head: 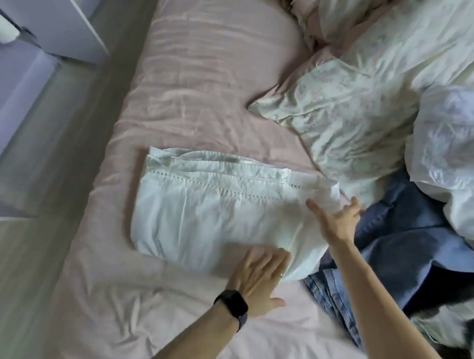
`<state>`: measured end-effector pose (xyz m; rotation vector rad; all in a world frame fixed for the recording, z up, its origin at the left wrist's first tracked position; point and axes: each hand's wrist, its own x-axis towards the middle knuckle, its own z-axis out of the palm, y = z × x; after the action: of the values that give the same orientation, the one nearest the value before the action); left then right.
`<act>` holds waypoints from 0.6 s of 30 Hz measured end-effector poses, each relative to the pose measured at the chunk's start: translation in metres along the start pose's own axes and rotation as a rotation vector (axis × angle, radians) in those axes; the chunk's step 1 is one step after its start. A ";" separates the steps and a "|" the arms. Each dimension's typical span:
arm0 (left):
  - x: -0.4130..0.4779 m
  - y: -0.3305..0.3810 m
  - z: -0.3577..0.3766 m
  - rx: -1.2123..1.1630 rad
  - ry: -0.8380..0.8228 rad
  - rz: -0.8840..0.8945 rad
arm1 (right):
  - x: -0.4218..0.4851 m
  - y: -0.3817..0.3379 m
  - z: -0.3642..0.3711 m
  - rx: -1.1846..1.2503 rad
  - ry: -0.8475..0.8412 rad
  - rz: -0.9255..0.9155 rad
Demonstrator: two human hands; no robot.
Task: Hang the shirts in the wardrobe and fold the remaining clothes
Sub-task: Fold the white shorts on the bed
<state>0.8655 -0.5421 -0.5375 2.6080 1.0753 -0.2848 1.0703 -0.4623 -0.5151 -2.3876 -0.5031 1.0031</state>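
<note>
Neither grip holds anything: left hand (260, 276) lies flat on the near edge of the folded white cloth (214, 211) on the bed (209, 79), right hand (336, 222) spread open over its right end. A rough push could bunch the fold against the jeans (394, 246).

A bed (210, 65) with a pink sheet (all wrinkly) fills the middle. A flowery pillow (347, 111) and a white blanket (456, 155) lie on its right. A white cupboard (62, 10) stands on the pale floor (34, 170), left.
</note>
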 end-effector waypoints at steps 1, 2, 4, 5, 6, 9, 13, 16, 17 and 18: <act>0.009 0.015 0.004 0.004 -0.018 -0.009 | 0.011 -0.002 -0.003 0.050 -0.111 0.058; 0.019 0.026 0.006 -0.021 -0.041 -0.031 | 0.020 0.000 -0.006 0.050 -0.211 0.068; 0.038 0.031 0.002 -0.005 -0.046 -0.048 | 0.030 -0.002 -0.006 -0.031 -0.295 0.002; 0.045 0.033 0.006 0.029 -0.021 -0.061 | 0.032 -0.001 -0.005 -0.064 -0.337 -0.024; 0.049 0.030 0.008 0.042 -0.002 -0.069 | 0.036 -0.001 -0.004 -0.072 -0.394 -0.050; 0.047 0.020 0.017 -0.103 0.063 -0.101 | 0.034 -0.001 -0.002 -0.047 -0.595 -0.014; 0.023 0.023 -0.020 -0.458 0.163 -0.289 | 0.014 -0.015 -0.005 -0.105 -0.467 -0.036; -0.002 0.021 -0.054 -0.833 0.308 -0.565 | -0.016 -0.051 -0.001 -0.163 -0.294 -0.141; -0.010 0.018 -0.062 -0.972 0.417 -0.679 | -0.028 -0.066 0.006 -0.179 -0.270 -0.185; -0.019 0.014 -0.070 -1.104 0.516 -0.797 | -0.042 -0.084 0.015 -0.195 -0.261 -0.229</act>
<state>0.8675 -0.5391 -0.4633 1.2090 1.7252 0.6781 1.0193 -0.4116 -0.4531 -2.3050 -0.9872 1.2126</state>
